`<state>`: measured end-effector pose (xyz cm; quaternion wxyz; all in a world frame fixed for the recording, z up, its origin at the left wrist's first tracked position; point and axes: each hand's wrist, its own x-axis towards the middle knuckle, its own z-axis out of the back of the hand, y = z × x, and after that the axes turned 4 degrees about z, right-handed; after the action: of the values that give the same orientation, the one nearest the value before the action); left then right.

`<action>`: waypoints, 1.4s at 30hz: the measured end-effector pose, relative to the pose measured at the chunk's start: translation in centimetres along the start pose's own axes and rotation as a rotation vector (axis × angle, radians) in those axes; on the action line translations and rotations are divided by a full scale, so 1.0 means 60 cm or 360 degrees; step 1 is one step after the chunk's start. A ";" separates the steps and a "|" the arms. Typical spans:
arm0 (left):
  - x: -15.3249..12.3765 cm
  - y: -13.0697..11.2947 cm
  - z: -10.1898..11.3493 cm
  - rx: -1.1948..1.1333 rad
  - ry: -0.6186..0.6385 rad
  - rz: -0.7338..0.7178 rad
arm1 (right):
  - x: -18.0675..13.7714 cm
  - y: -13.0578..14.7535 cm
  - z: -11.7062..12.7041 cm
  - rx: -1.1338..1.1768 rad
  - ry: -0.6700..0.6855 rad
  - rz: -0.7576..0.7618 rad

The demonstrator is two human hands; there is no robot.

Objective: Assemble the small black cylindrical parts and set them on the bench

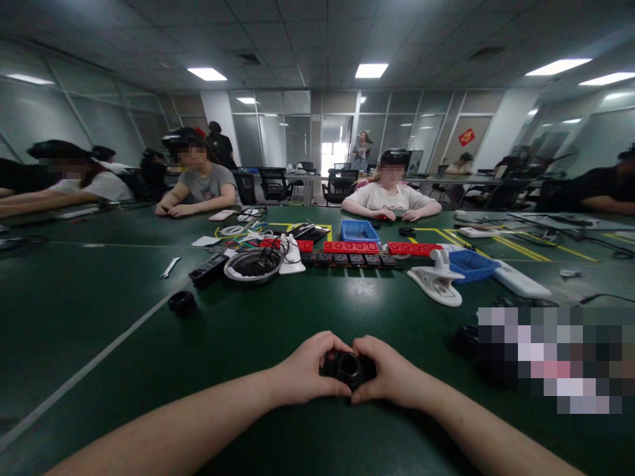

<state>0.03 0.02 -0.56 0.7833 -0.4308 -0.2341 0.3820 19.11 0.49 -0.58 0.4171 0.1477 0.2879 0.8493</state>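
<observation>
A small black ring-shaped part (348, 367) with a round hole in its middle sits between both my hands, just above the green table (124, 370). My left hand (305, 370) curls around its left side, fingers closed on it. My right hand (389, 373) grips its right side the same way. Both forearms reach in from the bottom edge.
Farther out lie a metal bowl (253, 264), a row of black and red socket strips (350, 254), two blue trays (359, 230), a white clamp-like tool (436, 281) and a black ring (182, 302). Several people sit at the table's far side and ends.
</observation>
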 end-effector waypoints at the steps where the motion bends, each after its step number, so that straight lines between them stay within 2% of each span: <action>1: 0.000 0.001 -0.002 -0.0014 -0.0016 0.0018 | 0.000 0.003 -0.005 -0.0081 -0.0034 -0.0031; 6: 0.000 0.001 -0.012 0.0103 -0.0258 0.0156 | -0.002 0.021 -0.028 -0.0492 -0.0287 -0.0120; 9: -0.002 -0.002 -0.012 0.0131 -0.0267 0.0131 | -0.007 0.025 -0.027 -0.0538 -0.0356 -0.0056; 13: -0.003 -0.005 -0.004 0.0106 -0.0146 -0.0006 | -0.011 0.016 -0.004 -0.0106 -0.0058 0.0146; 16: -0.004 -0.004 0.001 0.0121 -0.0104 -0.0074 | -0.009 0.005 0.013 0.0083 0.0153 0.0207; 22: 0.000 0.002 0.005 0.0108 -0.0007 -0.0090 | -0.002 -0.005 0.017 0.0089 0.0212 0.0335; 28: 0.001 0.001 -0.001 0.0107 -0.0050 -0.0039 | 0.001 -0.003 0.004 0.0114 0.0093 0.0092; 33: -0.003 -0.004 -0.012 0.0205 -0.0239 0.0087 | -0.001 0.017 -0.021 -0.0290 -0.0156 -0.0109; 35: -0.004 -0.004 -0.015 0.0240 -0.0317 0.0102 | -0.003 0.023 -0.028 -0.0463 -0.0268 -0.0127; 37: -0.004 -0.003 -0.015 0.0249 -0.0338 0.0082 | -0.005 0.025 -0.027 -0.0467 -0.0307 -0.0077; 39: -0.003 -0.002 -0.012 0.0236 -0.0286 0.0019 | -0.007 0.023 -0.018 -0.0281 -0.0220 0.0038; 42: -0.003 0.000 -0.005 0.0228 -0.0165 -0.0088 | -0.007 0.014 0.004 0.0034 0.0054 0.0175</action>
<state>0.11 -0.28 -0.71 0.8092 -0.3468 -0.2581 0.3979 18.95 -0.16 0.13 0.3632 0.1532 0.2954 0.8703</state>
